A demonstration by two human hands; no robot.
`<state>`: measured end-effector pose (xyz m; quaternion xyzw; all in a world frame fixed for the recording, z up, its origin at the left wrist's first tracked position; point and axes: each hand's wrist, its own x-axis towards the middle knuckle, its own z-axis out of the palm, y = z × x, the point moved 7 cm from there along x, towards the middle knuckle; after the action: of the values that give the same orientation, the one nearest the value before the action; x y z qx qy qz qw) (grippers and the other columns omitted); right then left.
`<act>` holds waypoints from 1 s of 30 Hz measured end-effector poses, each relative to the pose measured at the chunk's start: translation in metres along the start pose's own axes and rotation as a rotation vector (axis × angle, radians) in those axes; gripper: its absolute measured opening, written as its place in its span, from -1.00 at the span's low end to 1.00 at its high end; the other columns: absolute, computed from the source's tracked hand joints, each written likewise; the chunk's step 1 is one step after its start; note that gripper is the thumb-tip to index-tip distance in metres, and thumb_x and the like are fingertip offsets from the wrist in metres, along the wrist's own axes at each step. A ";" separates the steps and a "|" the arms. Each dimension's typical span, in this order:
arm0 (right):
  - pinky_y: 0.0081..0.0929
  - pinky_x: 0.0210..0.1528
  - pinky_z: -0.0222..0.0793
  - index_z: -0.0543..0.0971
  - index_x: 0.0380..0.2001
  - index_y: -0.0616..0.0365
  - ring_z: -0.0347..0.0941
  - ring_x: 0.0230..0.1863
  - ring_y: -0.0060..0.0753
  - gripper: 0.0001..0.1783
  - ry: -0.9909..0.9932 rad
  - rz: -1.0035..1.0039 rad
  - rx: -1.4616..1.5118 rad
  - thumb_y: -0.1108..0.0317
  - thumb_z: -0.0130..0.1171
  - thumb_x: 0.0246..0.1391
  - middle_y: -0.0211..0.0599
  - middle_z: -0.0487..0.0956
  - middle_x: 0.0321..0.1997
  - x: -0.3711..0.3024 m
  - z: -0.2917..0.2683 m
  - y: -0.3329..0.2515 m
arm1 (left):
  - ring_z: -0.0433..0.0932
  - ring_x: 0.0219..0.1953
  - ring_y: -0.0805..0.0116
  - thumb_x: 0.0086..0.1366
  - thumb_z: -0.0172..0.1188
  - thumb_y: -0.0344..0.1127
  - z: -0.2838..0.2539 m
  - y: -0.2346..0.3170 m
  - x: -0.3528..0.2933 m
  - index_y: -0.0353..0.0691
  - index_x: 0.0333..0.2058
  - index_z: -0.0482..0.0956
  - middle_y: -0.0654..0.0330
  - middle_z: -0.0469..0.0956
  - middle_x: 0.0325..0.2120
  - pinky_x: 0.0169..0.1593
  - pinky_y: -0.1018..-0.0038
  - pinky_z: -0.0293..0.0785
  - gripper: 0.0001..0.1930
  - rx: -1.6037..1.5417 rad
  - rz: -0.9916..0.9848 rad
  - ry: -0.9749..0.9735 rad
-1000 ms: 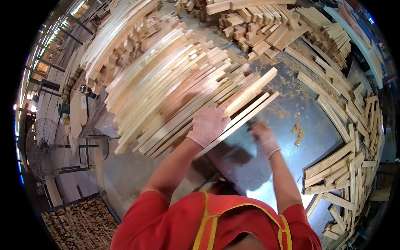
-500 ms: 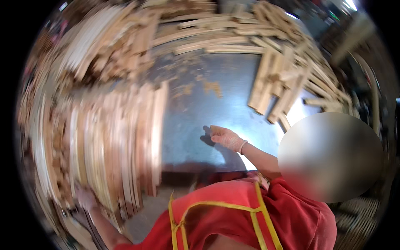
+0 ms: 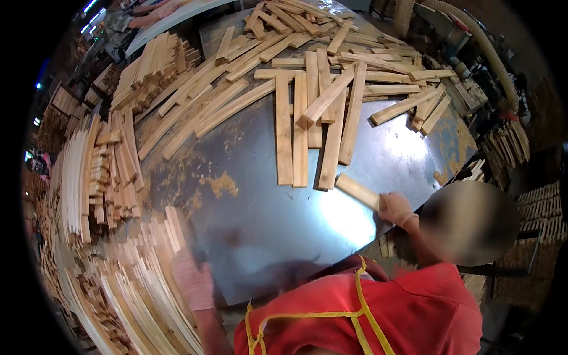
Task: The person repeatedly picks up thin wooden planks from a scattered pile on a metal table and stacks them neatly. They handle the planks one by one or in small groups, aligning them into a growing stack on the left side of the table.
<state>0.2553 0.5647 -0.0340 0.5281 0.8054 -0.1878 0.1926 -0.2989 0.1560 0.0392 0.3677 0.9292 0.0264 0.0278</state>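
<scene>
— Where are your hands right now?

— Your right hand (image 3: 395,208), gloved, is closed around one end of a short wooden slat (image 3: 358,190) near the right edge of the dark metal surface (image 3: 266,219). The slat lies low over the surface and points up and left, its far end just beside the nearest slats of the loose pile.

— And the left?

— Your left hand (image 3: 194,283), in a pale glove, is down at the lower left edge of the surface, at the near end of the bundle of long slats (image 3: 148,278) stacked there. It is blurred (so is the bundle around it), and I cannot tell whether your fingers are spread on the wood or curled round it.

— What lies about them?

— Across the top of the surface is a scatter of loose slats (image 3: 313,100), many side by side and running away from you, with one laid slantwise across the others. To the left stands a neater stack of slats (image 3: 97,171), and behind it another stack (image 3: 151,65) at the upper left. Patches of sawdust (image 3: 223,184) lie on the metal between the piles. A ribbed hose (image 3: 485,50) curves along the upper right. You wear a red top with a yellow-trimmed apron (image 3: 361,319).
</scene>
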 end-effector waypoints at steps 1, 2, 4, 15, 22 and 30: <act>-0.01 0.12 0.52 0.63 0.10 0.09 0.59 0.02 0.21 -0.32 0.012 -0.101 0.121 0.05 0.43 -0.13 0.07 0.67 -0.04 -0.012 -0.007 0.000 | 0.32 0.44 -0.04 0.35 0.27 -0.14 0.006 0.056 -0.004 -0.19 0.45 0.31 -0.03 0.36 0.40 0.44 0.13 0.27 -0.26 -0.013 0.240 0.132; -0.01 0.10 0.52 0.67 0.02 0.08 0.59 0.01 0.18 -0.38 0.028 -0.207 0.235 0.04 0.44 -0.15 0.04 0.66 -0.07 -0.022 -0.018 0.000 | 0.33 0.43 -0.06 0.33 0.29 -0.15 0.010 0.107 -0.008 -0.20 0.45 0.31 -0.05 0.37 0.39 0.43 0.11 0.29 -0.25 -0.079 0.354 0.085; -0.17 0.06 0.56 0.64 0.12 0.18 0.64 -0.08 0.07 -0.25 -0.021 -0.209 0.347 0.02 0.45 -0.16 0.03 0.69 -0.14 -0.013 -0.042 -0.003 | 0.32 0.44 -0.13 0.27 0.36 -0.19 0.024 0.203 -0.007 -0.27 0.44 0.30 -0.13 0.36 0.38 0.47 0.11 0.25 -0.20 -0.319 0.467 -0.144; -0.26 0.21 0.49 0.45 0.30 0.29 0.60 0.03 -0.02 -0.23 0.739 -0.255 1.099 0.18 0.49 0.09 0.04 0.70 -0.02 0.234 -0.133 -0.087 | 0.61 0.00 0.21 0.19 0.39 -0.16 0.104 0.366 0.059 -0.17 0.37 0.40 0.06 0.65 -0.08 0.15 0.28 0.51 -0.24 -1.297 -0.144 -0.565; -0.19 0.19 0.54 0.47 0.25 0.27 0.59 0.07 -0.14 -0.44 0.084 -0.092 2.005 0.35 0.35 0.23 -0.16 0.63 0.08 0.243 -0.061 -0.100 | 0.55 0.20 -0.02 0.23 0.19 -0.12 0.083 0.192 0.019 -0.18 0.27 0.52 -0.04 0.65 0.05 0.30 0.20 0.46 -0.38 -0.510 -0.229 -0.120; -0.04 0.12 0.62 0.44 0.23 0.04 0.62 -0.09 -0.19 -0.32 -0.541 -0.338 1.965 0.36 0.48 0.04 -0.30 0.63 -0.03 0.037 0.036 -0.246 | 0.26 0.38 -0.11 0.16 0.35 -0.11 0.043 -0.041 -0.106 0.02 0.39 0.38 0.14 0.40 0.19 0.37 -0.02 0.24 -0.22 0.359 -0.336 0.216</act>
<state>0.0185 0.4842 -0.0589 0.2726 0.2900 -0.9000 -0.1779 -0.2469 0.0549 -0.0030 0.2024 0.9645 -0.1049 -0.1332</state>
